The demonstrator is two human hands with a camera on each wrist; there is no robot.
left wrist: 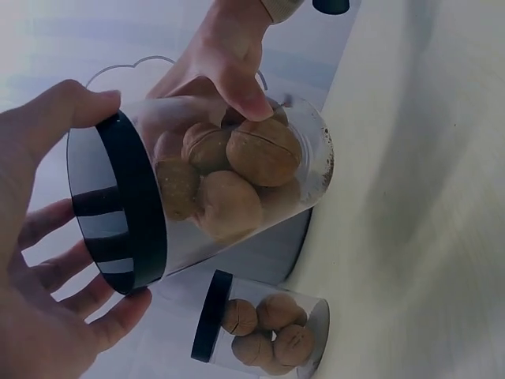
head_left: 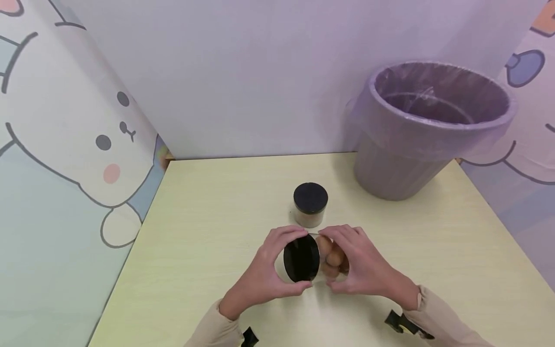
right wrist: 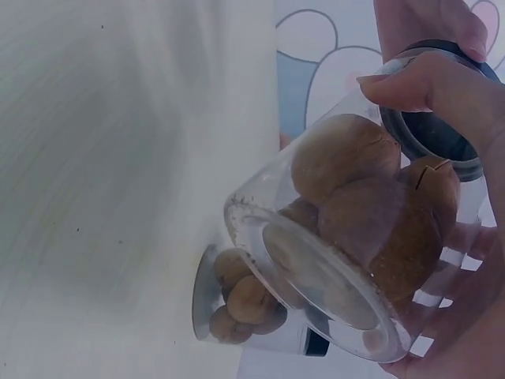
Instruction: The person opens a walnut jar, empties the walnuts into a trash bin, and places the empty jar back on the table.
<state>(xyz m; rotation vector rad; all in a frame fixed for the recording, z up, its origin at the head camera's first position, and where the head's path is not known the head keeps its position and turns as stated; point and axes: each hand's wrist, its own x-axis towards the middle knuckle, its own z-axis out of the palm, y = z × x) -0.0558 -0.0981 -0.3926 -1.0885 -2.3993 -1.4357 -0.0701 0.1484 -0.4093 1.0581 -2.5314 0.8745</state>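
Left hand [head_left: 264, 273] grips round black plastic lid [head_left: 301, 258], right hand [head_left: 366, 265] clasps clear plastic-looking cylindrical jar [left wrist: 229, 181], presumably steadying its tilt

The head view looks forward and down, far enough back to take in the table [head_left: 217, 207] and bin [head_left: 386, 168]. Both wrist views sit close in, low and turned sideways: the left faces the held jar [left wrist: 316, 150] from its lid [left wrist: 142, 213] end, the right from its base [right wrist: 316, 280]. All three share it and the standing jar [head_left: 310, 205].
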